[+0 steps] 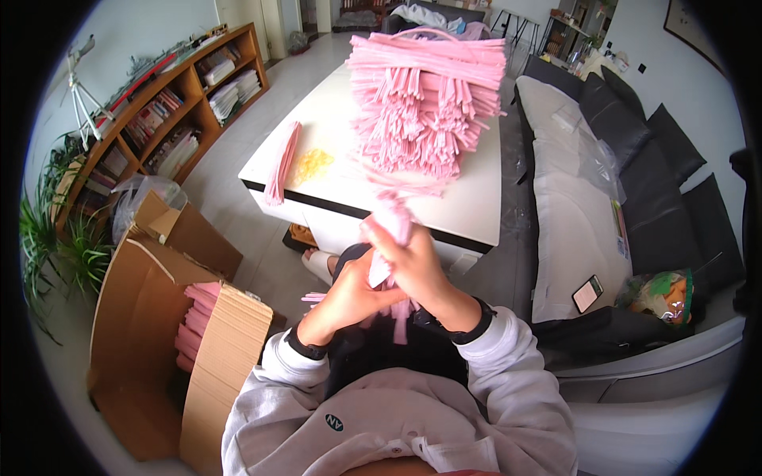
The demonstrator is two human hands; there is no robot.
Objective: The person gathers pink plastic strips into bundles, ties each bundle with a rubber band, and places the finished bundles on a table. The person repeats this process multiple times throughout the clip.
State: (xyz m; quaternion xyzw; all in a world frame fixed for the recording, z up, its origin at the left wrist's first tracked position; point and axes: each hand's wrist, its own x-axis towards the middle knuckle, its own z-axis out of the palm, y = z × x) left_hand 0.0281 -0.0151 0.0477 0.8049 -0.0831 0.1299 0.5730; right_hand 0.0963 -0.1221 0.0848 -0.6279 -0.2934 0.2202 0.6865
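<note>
Both hands grip one bundle of thin pink strips (393,214) above my lap, at the near edge of the white table. My right hand (419,268) wraps around its upper part, and my left hand (351,291) closes on it lower down. A white piece (379,271) shows between the hands; blur hides what it is. Strip ends hang below my fingers. On the table (333,113), a tall stack of pink strip bundles (425,107) rises just beyond my hands. One separate bundle (282,163) lies at the left, beside a pile of yellow rubber bands (312,165).
An open cardboard box (223,351) with folded pink material (196,327) inside stands at my left. A wooden bookshelf (161,113) and green plants (83,250) are further left. The sofa (571,208) on the right bears a phone (587,294) and a plastic bag (661,297).
</note>
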